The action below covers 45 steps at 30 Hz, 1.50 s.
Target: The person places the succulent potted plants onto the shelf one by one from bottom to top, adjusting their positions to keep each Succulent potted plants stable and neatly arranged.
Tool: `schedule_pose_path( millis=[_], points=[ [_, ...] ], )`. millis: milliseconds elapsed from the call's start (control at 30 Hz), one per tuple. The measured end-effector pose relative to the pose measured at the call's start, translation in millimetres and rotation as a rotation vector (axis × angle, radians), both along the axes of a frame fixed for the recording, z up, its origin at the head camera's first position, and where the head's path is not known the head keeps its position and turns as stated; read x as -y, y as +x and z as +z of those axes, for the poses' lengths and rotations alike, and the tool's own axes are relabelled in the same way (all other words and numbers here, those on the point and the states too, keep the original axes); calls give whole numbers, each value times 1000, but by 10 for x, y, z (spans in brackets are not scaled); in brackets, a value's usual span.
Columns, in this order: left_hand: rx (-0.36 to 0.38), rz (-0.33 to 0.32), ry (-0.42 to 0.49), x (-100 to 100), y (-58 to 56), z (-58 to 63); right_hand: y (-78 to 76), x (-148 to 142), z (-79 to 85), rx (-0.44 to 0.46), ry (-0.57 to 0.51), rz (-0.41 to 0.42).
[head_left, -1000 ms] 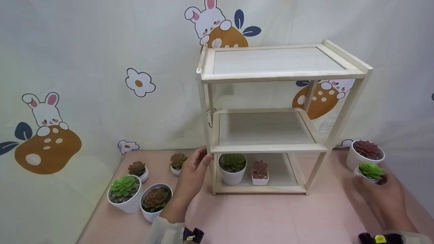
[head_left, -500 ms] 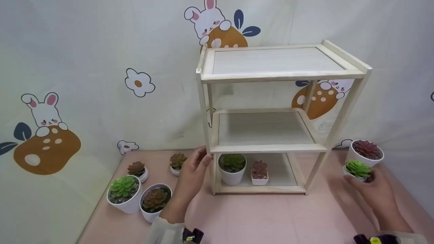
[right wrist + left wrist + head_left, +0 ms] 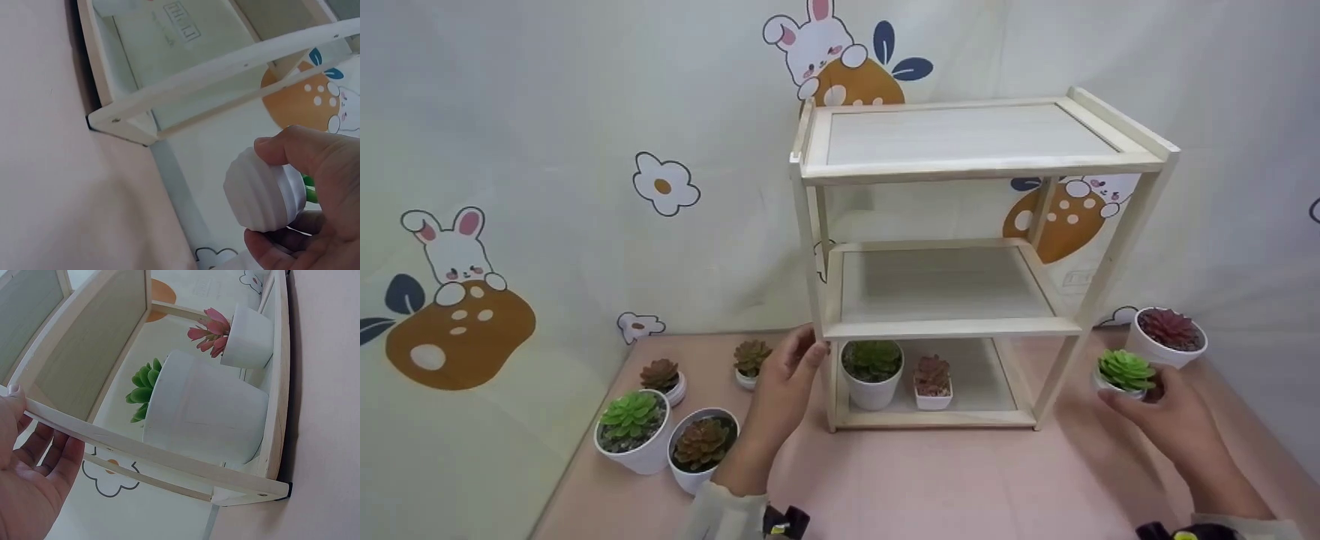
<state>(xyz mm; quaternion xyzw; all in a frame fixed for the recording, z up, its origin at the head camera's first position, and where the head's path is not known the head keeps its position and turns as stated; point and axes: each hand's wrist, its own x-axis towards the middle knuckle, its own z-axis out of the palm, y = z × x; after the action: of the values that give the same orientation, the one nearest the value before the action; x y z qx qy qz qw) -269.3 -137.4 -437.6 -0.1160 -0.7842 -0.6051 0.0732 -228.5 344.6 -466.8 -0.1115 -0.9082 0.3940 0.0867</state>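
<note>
My right hand (image 3: 1174, 416) grips a small potted succulent (image 3: 1125, 370) with bright green leaves, held up to the right of the wooden shelf rack (image 3: 949, 328). In the right wrist view, thumb and fingers wrap its ribbed white pot (image 3: 256, 191), which is clear of the table. My left hand (image 3: 781, 401) holds the rack's front left post, thumb on one side and curled fingers (image 3: 67, 458) on the other. On the bottom shelf stand a green succulent in a large white pot (image 3: 205, 410) and a reddish succulent in a small square pot (image 3: 933, 384).
Several potted succulents stand on the pink table (image 3: 930, 480) at left, among them a green one (image 3: 631, 431) and a brown one (image 3: 703, 450). A dark red succulent (image 3: 1168, 337) in a white pot sits at the back right. A patterned cloth hangs behind.
My right hand has carried the small green succulent leftward and slightly up, away from the dark red one and closer to the rack. The left hand stays on the post.
</note>
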Motion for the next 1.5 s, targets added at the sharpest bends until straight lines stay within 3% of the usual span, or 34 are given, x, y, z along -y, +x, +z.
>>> schedule_pose_path(
  millis=[233, 433, 767, 1133, 1500],
  points=[
    [5, 9, 3, 15, 4, 9, 63, 128, 154, 54, 47, 56],
    [-5, 0, 7, -1, -16, 8, 122, 188, 237, 15, 80, 75],
    [-17, -14, 12, -13, -39, 4, 280, 252, 297, 46, 36, 88],
    [1, -6, 15, -9, -32, -21, 323, 512, 292, 19, -14, 163],
    [-7, -11, 12, -3, -25, -9, 281, 871, 144, -21, -56, 212]
  ],
)
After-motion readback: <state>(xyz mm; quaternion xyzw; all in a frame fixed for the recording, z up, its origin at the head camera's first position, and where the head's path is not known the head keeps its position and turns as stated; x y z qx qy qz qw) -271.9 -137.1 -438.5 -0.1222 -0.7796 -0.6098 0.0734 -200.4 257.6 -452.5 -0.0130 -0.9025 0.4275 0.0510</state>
